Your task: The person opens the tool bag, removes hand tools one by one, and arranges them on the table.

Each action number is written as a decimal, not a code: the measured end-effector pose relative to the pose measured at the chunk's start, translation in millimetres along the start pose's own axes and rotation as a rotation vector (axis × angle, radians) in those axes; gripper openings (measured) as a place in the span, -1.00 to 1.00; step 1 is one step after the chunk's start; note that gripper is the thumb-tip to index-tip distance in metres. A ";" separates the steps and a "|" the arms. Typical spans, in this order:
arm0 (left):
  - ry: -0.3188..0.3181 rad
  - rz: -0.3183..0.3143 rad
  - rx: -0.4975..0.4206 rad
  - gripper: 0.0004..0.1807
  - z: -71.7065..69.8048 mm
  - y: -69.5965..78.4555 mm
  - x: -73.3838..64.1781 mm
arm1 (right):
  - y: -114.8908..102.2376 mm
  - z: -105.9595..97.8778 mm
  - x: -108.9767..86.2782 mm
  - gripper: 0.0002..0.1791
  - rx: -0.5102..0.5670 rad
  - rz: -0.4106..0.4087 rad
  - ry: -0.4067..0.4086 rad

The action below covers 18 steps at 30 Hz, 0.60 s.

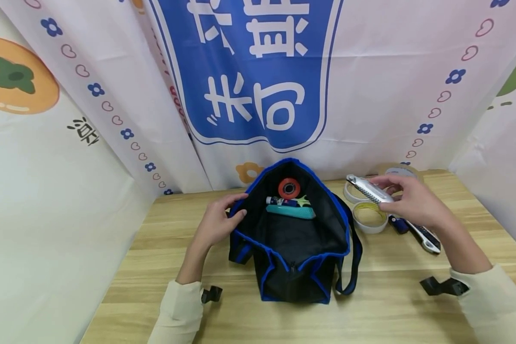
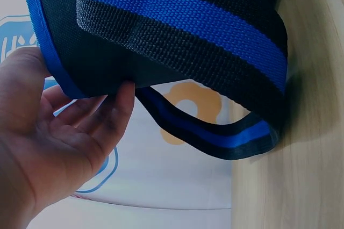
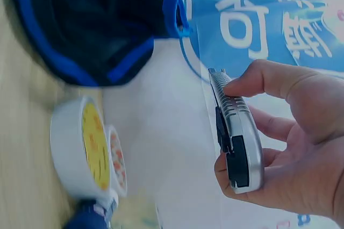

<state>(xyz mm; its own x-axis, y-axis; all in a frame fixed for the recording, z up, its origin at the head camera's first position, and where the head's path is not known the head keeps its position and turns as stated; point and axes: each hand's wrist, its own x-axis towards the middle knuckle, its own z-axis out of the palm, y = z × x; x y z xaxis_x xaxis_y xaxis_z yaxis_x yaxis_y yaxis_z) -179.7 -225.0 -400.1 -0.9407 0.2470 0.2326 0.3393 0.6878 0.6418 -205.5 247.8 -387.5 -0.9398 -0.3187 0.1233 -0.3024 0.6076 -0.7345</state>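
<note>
A black tote bag with blue edging point(image 1: 294, 286) stands wide open on the table. My left hand point(image 1: 215, 222) holds its left rim, thumb inside and fingers outside; in the left wrist view a striped strap point(image 2: 183, 24) loops beside that hand. Inside the bag lie a red ring-shaped roll point(image 1: 281, 189), a glue stick point(image 1: 279, 201), a teal slim case-like item point(image 1: 289, 211) and a small yellow-green piece point(image 1: 303, 201). To the right of the bag, my right hand point(image 1: 413, 198) grips a silver utility knife point(image 1: 370, 189) between thumb and fingers, raised above the tape rolls.
Below the right hand, a white tape roll with a yellow inner ring point(image 1: 370, 229) lies before another white roll point(image 1: 349, 195). A dark blue capped item point(image 1: 398, 224) and a second knife point(image 1: 427, 241) are nearby. A tan tape roll point(image 1: 416, 173) is at the back, near the cloth wall point(image 1: 370, 119).
</note>
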 end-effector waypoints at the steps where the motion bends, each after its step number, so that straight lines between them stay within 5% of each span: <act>1: 0.001 0.001 -0.001 -0.54 0.0 0.2 -0.1 | 3.6 -2.6 -1.9 -0.37 -0.008 0.009 0.005; 18: -0.002 0.002 -0.015 -0.53 -0.3 1.5 -0.9 | 63.9 -32.8 -34.7 -0.34 -0.066 0.092 0.068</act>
<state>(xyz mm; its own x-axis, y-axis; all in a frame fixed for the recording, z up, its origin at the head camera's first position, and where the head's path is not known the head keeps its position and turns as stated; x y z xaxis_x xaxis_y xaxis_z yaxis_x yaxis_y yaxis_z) -178.3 -224.4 -399.1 -0.9399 0.2498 0.2329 0.3415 0.6767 0.6523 -197.4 321.5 -416.8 -0.9720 -0.2108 0.1037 -0.2219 0.6789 -0.6999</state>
